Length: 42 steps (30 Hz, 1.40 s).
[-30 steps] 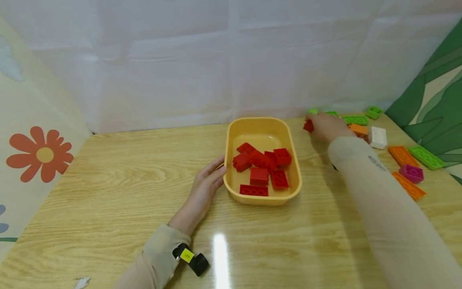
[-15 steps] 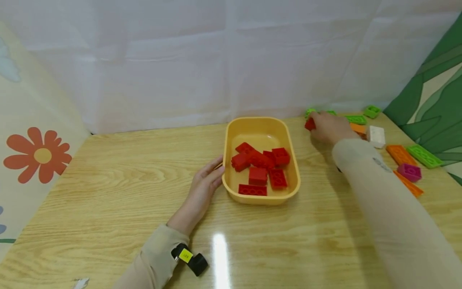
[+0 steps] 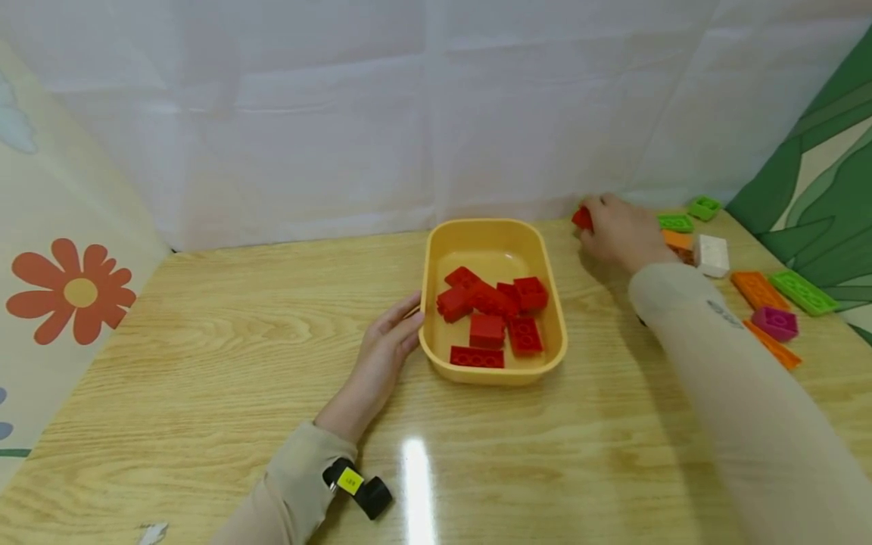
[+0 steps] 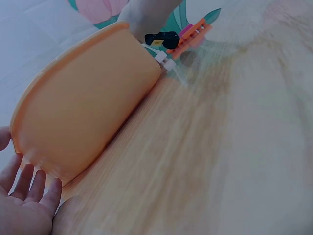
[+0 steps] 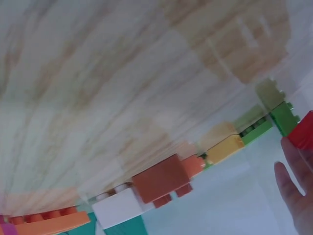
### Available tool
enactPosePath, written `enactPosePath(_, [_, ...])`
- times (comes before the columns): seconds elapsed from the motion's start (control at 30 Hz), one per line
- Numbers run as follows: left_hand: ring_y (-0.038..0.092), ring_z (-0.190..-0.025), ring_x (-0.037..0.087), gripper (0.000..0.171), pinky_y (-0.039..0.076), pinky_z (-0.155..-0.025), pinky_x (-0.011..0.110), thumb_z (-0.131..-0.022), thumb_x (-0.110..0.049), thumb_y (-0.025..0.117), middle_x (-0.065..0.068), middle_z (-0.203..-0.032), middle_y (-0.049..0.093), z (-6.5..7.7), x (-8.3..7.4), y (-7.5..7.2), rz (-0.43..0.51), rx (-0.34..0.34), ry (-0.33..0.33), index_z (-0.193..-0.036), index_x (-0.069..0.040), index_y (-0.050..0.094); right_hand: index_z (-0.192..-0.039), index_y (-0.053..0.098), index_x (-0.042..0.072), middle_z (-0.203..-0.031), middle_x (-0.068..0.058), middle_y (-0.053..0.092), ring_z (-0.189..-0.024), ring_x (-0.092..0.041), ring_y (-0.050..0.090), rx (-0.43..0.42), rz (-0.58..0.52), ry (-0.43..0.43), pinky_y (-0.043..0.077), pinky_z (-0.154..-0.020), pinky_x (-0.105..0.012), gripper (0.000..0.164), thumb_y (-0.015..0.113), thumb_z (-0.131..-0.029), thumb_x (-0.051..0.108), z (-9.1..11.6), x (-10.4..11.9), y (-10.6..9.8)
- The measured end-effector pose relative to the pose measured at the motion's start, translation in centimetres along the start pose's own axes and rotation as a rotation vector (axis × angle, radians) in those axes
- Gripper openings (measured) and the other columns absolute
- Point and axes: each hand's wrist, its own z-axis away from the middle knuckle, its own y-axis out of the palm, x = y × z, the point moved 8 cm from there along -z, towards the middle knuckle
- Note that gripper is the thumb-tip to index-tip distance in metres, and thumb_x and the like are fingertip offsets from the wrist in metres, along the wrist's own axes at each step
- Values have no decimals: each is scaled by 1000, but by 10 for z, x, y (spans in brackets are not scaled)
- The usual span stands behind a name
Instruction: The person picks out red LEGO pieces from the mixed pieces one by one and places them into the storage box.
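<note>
My left hand rests against the left side of a yellow plastic tub. In the left wrist view its fingers are spread and fairly straight along the tub's wall. Several red toy bricks lie loose inside. At the back right, my right hand pinches a red toy brick between its fingertips. The right wrist view shows that brick at the right edge, overlapping a green brick that stands on the table. My right hand hides part of the bricks behind it.
Along the right side lie green plates, orange bricks, a white brick and a magenta brick. A yellow brick shows in the right wrist view. A white sheet hangs behind the table.
My right hand has shifted slightly toward the back with the red brick, now covering green bricks seen before. The left hand and tub stay in place.
</note>
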Motion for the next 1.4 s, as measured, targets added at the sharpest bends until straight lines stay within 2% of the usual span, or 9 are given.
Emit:
enactPosePath(0.2, [44, -130, 24, 48, 34, -115, 44, -94, -11, 50, 16, -149, 40, 1, -1, -1, -1, -3, 0, -140, 1, 42, -131, 43, -1, -110, -28, 53, -89, -39, 53, -26, 7, -46, 50, -70, -56, 46, 49, -91, 23, -1, 13, -6])
enactPosePath(0.5, [44, -129, 24, 48, 37, -113, 41, -94, -11, 50, 16, -149, 41, 1, 0, -2, -16, -4, -1, -140, 1, 41, -127, 46, 1, -104, -27, 55, -82, -39, 54, -167, 17, -119, 53, -69, -56, 43, 52, -89, 19, 2, 37, -21])
enactPosePath(0.6, [45, -129, 24, 48, 37, -113, 41, -94, -11, 50, 15, -149, 41, 0, 0, -2, -18, -8, -2, -140, 0, 42, -130, 45, 1, -106, -28, 54, -83, -40, 54, -183, -14, -119, 53, -71, -57, 45, 52, -89, 20, 3, 43, -24])
enactPosePath(0.73, [45, -129, 25, 48, 36, -113, 43, -94, -12, 50, 16, -148, 42, 1, -1, -1, -17, -7, 1, -139, 0, 42, -135, 43, 3, -113, -28, 54, -86, -41, 54, -174, -85, -92, 54, -73, -57, 49, 51, -90, 22, 4, 50, -26])
enactPosePath(0.93, [45, -129, 25, 48, 34, -115, 45, -94, -12, 51, 17, -148, 42, 0, 0, 0, -4, 1, 5, -139, 1, 42, -135, 44, 5, -115, -26, 56, -89, -40, 55, -198, -197, -81, 53, -75, -58, 48, 53, -91, 22, 13, 59, -33])
enactPosePath(1.07, [43, -130, 26, 48, 33, -115, 45, -94, -11, 50, 18, -148, 41, 0, 0, 1, -2, 5, 5, -139, 1, 42, -137, 43, 6, -120, -26, 55, -97, -38, 53, -168, -257, -79, 51, -82, -59, 49, 53, -91, 21, 21, 68, -38])
enactPosePath(1.2, [43, -130, 26, 47, 32, -115, 45, -94, -10, 49, 19, -148, 41, 1, 1, 2, 1, 5, 6, -139, 2, 42, -139, 41, 6, -125, -25, 53, -103, -37, 51, -122, -276, -84, 51, -86, -59, 51, 54, -91, 20, 32, 79, -39])
enactPosePath(1.4, [43, -130, 26, 47, 33, -115, 45, -94, -10, 49, 19, -148, 41, 1, 1, 4, 5, 3, 8, -139, 1, 42, -140, 41, 9, -130, -22, 51, -107, -35, 52, -113, -247, -133, 53, -83, -58, 53, 55, -91, 22, 51, 97, -44])
